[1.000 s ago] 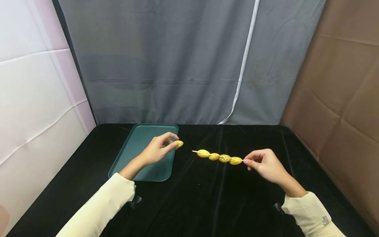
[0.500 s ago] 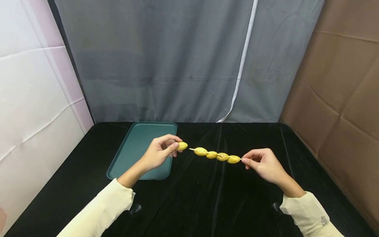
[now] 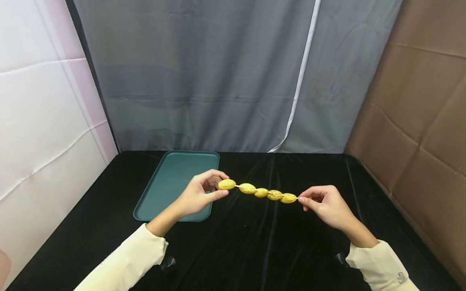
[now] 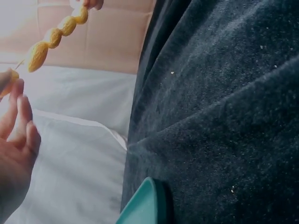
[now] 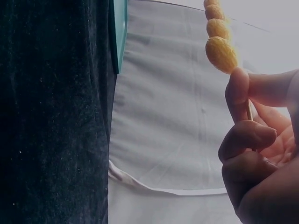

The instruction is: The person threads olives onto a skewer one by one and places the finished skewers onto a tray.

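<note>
In the head view my right hand (image 3: 325, 204) pinches the bare end of a thin skewer (image 3: 298, 198) between thumb and fingertips. Several yellow oval pieces (image 3: 274, 195) with a ridged, rough skin sit threaded in a row along it. From the left, my left hand (image 3: 202, 193) holds one more yellow oval piece (image 3: 227, 184) between thumb and fingers, right at the skewer's tip. The right wrist view shows the stick (image 5: 250, 111) running down into the curled fingers (image 5: 247, 135). At the left wrist view's edge, fingers partly hide the single piece (image 4: 9, 83).
A dark green tray (image 3: 156, 194) lies at the left on a black cloth-covered table (image 3: 247, 250), behind and under the left hand. A grey curtain (image 3: 218, 81) closes off the back. White cloth (image 3: 43, 121) hangs at left, brown cloth (image 3: 418, 121) at right.
My left hand has moved slightly right, bringing its yellow piece from apart to the skewer's tip. The left thumb now sits lower on the piece. My right hand stays nearly still.
</note>
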The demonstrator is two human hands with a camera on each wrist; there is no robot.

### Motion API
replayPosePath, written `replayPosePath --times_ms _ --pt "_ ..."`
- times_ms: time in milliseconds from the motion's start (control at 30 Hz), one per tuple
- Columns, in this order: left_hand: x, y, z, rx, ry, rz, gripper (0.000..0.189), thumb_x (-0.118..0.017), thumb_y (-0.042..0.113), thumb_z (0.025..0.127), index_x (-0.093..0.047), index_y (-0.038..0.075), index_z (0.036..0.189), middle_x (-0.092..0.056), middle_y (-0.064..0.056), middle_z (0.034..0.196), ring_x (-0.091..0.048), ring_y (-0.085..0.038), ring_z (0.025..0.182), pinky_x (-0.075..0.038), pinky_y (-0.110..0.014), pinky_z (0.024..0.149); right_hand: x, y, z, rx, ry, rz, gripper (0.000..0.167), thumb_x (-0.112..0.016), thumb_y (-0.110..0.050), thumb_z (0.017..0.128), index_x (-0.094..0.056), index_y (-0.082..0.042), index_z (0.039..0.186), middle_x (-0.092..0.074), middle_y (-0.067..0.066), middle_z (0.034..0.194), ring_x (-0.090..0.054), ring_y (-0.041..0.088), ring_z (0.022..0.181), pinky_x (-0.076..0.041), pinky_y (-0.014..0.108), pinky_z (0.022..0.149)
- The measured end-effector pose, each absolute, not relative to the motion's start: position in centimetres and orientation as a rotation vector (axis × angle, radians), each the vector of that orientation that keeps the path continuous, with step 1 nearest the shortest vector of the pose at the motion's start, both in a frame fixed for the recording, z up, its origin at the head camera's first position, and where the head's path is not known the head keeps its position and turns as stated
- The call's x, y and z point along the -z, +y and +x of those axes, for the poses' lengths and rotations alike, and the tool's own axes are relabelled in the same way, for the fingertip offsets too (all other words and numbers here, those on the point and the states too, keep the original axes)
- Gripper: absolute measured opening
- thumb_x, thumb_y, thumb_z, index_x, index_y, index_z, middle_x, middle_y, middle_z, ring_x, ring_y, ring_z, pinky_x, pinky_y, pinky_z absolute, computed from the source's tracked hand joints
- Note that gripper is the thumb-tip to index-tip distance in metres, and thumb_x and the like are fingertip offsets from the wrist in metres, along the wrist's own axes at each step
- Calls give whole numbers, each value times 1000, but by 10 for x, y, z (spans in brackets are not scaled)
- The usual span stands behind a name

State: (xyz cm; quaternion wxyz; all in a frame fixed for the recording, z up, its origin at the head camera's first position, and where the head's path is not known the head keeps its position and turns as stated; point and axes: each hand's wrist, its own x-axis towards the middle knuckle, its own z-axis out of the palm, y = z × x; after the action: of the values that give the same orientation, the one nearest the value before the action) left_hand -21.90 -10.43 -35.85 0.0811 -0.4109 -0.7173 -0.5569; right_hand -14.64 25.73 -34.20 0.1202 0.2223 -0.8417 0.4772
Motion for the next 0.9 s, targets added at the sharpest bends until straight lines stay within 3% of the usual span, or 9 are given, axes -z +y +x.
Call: replayPosePath --times_ms 100,233,467,600,733,900 --pt "362 -104 -218 1620 -2149 -1200 30 -75 -1 85 -67 5 113 -70 -4 97 -61 -14 82 -51 -25 60 342 257 -145 -1397 -2467 668 6 -70 3 88 -73 0 85 -63 -1 64 -58 8 57 -46 24 50" --pt "361 -103 -216 1771 -2082 -1195 31 -77 -5 82 -69 -2 112 -70 -10 106 -65 -15 88 -57 -25 67 342 257 -145 -1403 -2456 700 6 -70 5 87 -73 0 85 -63 0 64 -58 7 57 -47 24 51" --pt "360 -99 -214 2118 -1932 -1150 40 -81 0 80 -60 -18 109 -74 2 99 -71 -11 85 -59 -27 77 347 258 -145 -1410 -2441 705 6 -70 5 87 -73 0 85 -64 -1 63 -59 8 56 -48 24 51" --pt "361 -94 -215 2192 -1895 -1120 37 -81 5 82 -62 -12 109 -74 2 99 -70 -11 86 -58 -24 73 346 259 -144 -1414 -2425 700 6 -70 6 87 -73 0 85 -64 0 63 -59 8 56 -48 24 51" --pt "365 -91 -215 2289 -1854 -1102 28 -81 6 81 -66 0 104 -74 0 103 -71 -12 89 -59 -25 74 345 258 -143 -1417 -2417 696 7 -69 7 87 -73 1 85 -63 1 63 -59 8 56 -47 24 51" --pt "369 -90 -212 2389 -1807 -1016 31 -85 10 77 -67 14 103 -75 0 96 -72 -12 82 -59 -26 73 348 258 -143 -1433 -2442 702 6 -68 5 89 -73 2 86 -63 3 64 -60 10 58 -48 25 53"
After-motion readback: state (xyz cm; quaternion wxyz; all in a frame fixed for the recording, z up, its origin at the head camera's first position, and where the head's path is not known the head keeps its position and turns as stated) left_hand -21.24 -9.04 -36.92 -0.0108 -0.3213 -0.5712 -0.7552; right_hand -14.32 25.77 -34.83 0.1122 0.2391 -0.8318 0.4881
